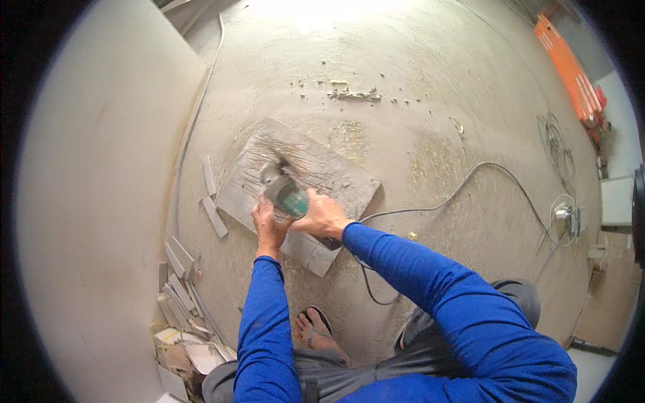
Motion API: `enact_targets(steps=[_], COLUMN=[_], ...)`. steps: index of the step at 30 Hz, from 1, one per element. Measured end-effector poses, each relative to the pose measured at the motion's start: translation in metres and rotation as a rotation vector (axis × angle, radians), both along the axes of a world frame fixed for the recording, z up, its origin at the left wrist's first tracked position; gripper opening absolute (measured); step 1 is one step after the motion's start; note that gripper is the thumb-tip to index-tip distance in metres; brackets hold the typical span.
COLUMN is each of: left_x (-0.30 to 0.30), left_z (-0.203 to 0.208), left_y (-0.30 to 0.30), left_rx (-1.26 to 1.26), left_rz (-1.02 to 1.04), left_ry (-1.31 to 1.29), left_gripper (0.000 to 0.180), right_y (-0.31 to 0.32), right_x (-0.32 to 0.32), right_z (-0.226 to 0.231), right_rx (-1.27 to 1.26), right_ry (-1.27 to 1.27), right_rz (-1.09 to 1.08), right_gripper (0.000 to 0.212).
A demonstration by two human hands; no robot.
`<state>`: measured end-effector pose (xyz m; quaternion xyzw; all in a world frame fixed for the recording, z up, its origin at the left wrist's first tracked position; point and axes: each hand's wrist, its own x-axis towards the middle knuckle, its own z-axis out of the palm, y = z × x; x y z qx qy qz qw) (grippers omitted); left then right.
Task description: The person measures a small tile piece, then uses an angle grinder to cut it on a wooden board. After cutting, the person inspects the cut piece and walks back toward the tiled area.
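An angle grinder [290, 196] with a green body and grey head is in both my hands, slightly blurred. My left hand [270, 225] is closed on its left side, close to the head. My right hand [324, 216] wraps the body from the right, hiding part of it. Under the grinder lies a square grey slab [349, 176], turned at an angle on the floor, its top scored with many dark cut lines. At the slab's near edge sits a paler tile piece [312, 255], partly covered by my hands. Whether the disc touches anything is unclear.
A grey cord [463, 191] loops from beside my right forearm to a socket block [563, 211] at the right. Cut tile strips [213, 216] and piled offcuts [180, 289] lie along the left wall. Rubble [355, 95] lies beyond the slab; orange boxes [571, 70] stand far right.
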<state>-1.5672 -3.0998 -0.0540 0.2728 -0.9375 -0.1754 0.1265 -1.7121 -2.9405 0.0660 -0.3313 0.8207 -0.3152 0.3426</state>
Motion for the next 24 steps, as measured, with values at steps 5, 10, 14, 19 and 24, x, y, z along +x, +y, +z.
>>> enact_targets(steps=[5,10,14,19,24], left_x=[0.012,0.028,0.03,0.025,0.049], left_z=[-0.046,-0.097,-0.102,-0.05,0.002], left_y=[-0.024,-0.026,-0.026,-0.024,-0.081], left_rx=[0.014,0.574,0.385,0.139,-0.15], left_rz=[-0.079,0.11,0.088,0.064,0.855], left_ry=[0.037,0.338,0.301,0.167,0.272], left_gripper=[0.055,0.054,0.052,0.05,0.028], right_y=[-0.03,-0.043,-0.051,-0.05,-0.034], right_x=[0.019,0.024,0.028,0.021,0.004], right_z=[-0.009,-0.021,-0.023,-0.018,0.001], right_rx=[-0.04,-0.063,-0.081,-0.079,-0.031], right_ry=[0.012,-0.011,-0.025,-0.027,-0.021], right_rz=[0.026,0.076,0.041,0.043,-0.043], right_gripper=[0.073,0.07,0.066,0.071,0.076])
